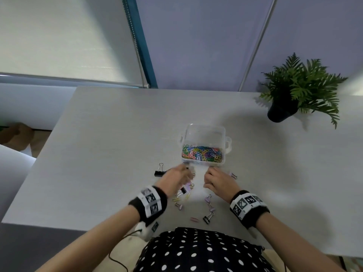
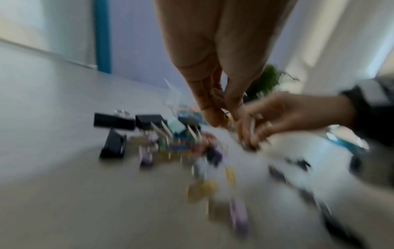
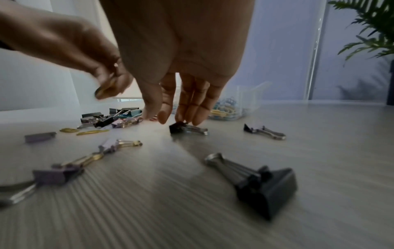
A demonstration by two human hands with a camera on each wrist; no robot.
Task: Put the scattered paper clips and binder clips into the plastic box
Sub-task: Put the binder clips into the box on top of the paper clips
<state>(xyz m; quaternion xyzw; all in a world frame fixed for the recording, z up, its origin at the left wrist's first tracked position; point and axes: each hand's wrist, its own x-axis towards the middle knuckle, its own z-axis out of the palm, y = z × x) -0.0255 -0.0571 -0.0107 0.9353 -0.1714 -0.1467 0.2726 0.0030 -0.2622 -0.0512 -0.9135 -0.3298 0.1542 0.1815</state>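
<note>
The clear plastic box [image 1: 204, 134] stands mid-table, its near half full of coloured paper clips [image 1: 202, 153]. Just in front of it, my left hand [image 1: 182, 173] is blurred and pinches a yellow paper clip [image 3: 103, 91] off the table between thumb and fingers [image 2: 213, 116]. My right hand [image 3: 172, 119] hangs with fingers straight down, their tips [image 3: 198, 120] at a small black binder clip [image 3: 187, 129] that lies on the table. Black and purple binder clips [image 1: 208, 200] and some paper clips [image 1: 193, 219] lie scattered between my wrists.
A large black binder clip [image 1: 159, 173] lies left of my left hand, another black one [image 3: 266, 187] close under my right wrist. A potted fern [image 1: 294, 95] stands at the far right of the pale table [image 1: 98, 154]. The near table edge runs just below my wrists.
</note>
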